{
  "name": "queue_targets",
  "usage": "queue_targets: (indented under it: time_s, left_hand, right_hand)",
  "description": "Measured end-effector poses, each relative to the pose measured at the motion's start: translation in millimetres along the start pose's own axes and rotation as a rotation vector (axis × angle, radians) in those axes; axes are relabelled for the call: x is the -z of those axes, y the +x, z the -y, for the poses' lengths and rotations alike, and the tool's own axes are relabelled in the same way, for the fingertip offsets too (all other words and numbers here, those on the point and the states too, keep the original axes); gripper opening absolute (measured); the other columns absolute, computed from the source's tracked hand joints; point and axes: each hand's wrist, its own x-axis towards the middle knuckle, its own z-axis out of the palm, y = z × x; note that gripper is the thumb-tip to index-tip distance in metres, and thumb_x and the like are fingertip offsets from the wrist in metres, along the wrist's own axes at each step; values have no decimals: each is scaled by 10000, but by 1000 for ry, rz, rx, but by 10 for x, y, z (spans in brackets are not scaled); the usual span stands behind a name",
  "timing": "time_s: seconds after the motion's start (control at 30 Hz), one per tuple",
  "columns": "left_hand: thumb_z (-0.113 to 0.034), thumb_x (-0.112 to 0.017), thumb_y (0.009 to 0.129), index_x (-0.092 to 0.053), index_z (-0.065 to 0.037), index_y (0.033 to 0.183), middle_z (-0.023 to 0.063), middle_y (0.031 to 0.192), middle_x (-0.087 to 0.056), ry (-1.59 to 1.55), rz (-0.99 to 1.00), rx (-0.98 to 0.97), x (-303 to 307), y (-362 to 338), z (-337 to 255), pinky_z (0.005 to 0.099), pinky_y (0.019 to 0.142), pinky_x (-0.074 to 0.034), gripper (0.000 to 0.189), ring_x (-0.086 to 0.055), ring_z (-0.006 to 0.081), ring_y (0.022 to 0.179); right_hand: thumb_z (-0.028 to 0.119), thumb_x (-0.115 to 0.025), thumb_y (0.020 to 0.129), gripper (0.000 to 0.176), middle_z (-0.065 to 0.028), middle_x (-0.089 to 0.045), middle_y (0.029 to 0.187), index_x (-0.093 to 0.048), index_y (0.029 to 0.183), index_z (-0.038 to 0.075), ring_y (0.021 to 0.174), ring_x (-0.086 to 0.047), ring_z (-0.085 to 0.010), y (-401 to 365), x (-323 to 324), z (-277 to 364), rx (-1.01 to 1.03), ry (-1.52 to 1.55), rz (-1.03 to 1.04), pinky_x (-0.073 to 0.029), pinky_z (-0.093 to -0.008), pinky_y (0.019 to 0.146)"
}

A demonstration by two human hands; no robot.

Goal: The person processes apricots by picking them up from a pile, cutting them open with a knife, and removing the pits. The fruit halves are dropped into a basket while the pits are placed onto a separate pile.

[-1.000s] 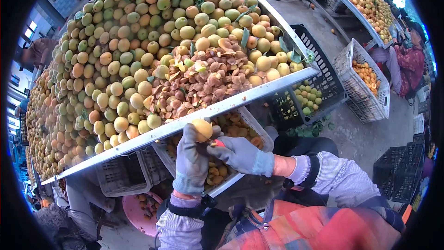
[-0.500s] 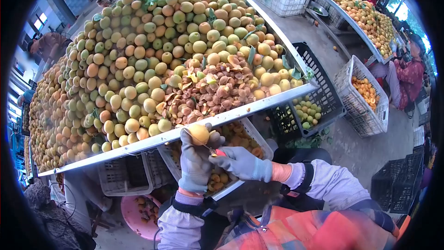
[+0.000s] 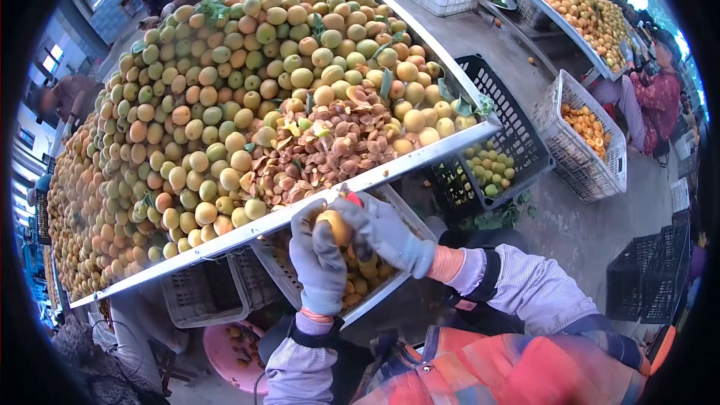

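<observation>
Now, left hand: pinching yellow fruit in curled fingers.
Right hand: gripping red-handled tool, fingers wrapped round.
Yellow fruit: above crate, near desk edge; apparently being worked.
Red-handled tool: next, probably calls for careful guiding.

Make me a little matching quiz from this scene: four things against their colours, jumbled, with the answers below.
1. Round basin
2. Green-fruit crate
3. Left hand
4. Orange-fruit crate

A. White
B. Gloved in grey, holding a yellow fruit
C. Black
D. Pink

Right pairs: 1-D, 2-C, 3-B, 4-A
</observation>
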Motion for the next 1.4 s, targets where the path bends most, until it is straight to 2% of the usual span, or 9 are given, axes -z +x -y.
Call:
queue_targets:
  time_s: [0.2,0.47,0.67,0.77,0.87,1.0,1.1,1.23,1.4]
  left_hand:
    - [-348,-351,987,-514,26,971,99,723,-556,342,15,-32,-25,-1,-85,292,664,-435,409,-495,143,684]
    - [-309,-378,978,-495,-34,1017,46,877,-537,239,-5,24,65,-25,127,244,785,-432,301,-531,134,832]
    - [-502,-390,930,-542,-149,932,-21,642,-487,-697,-56,829,299,6,142,253,477,-360,384,-410,84,470]
    - [-397,-497,919,-498,-133,1002,-28,630,-419,-1020,153,754,292,31,-31,206,579,-423,276,-457,46,582]
    - [-310,-483,930,-495,24,1101,81,838,-563,414,0,-230,230,0,12,341,688,-477,375,-563,213,732]
    - [-189,-506,909,-372,32,1277,154,1024,-576,586,405,-73,395,147,-57,322,852,-446,449,-569,245,959]
    - [-122,-496,900,-313,17,1321,136,1029,-561,-89,187,254,167,84,-172,314,853,-450,481,-550,194,951]
    - [-21,-501,876,-259,47,1363,120,1139,-521,-386,261,356,-12,18,-277,287,818,-481,549,-546,162,969]
    - [0,-522,873,-272,50,1368,121,1195,-510,-476,161,311,31,12,-127,278,888,-455,557,-534,157,1038]
  right_hand:
    - [157,-564,872,281,-145,-508,888,-548,1152,140,781,-551,-316,72,-176,-252,300,-611,-175,-466,-375,632]
    - [355,-659,822,341,-116,-540,649,-547,810,34,552,-525,-195,179,-370,-163,493,-689,-293,-450,-327,546]
    - [341,-611,866,289,21,-519,624,-569,796,64,523,-466,-35,239,-318,-4,160,-9,-2,-382,-200,466]
    - [457,-568,871,429,-3,-527,646,-564,835,29,532,-513,-61,98,-101,345,-57,57,64,-443,-191,513]
    - [464,-491,906,461,-31,-570,748,-572,953,12,612,-547,-87,90,20,340,-209,80,186,-488,-213,596]
    - [221,-458,922,336,-103,-600,976,-485,1179,6,884,-595,-198,202,240,58,-34,115,290,-488,-285,784]
    - [228,-460,922,342,-103,-600,961,-485,1175,-2,885,-599,-202,182,299,49,918,-717,51,-486,-282,782]
    - [369,-599,885,402,-11,-560,855,-556,1112,39,607,-550,-56,63,205,339,-89,130,171,-455,-178,519]
    - [369,-640,867,363,43,-545,859,-580,1049,61,726,-492,-13,177,91,59,34,-8,202,-423,-175,629]
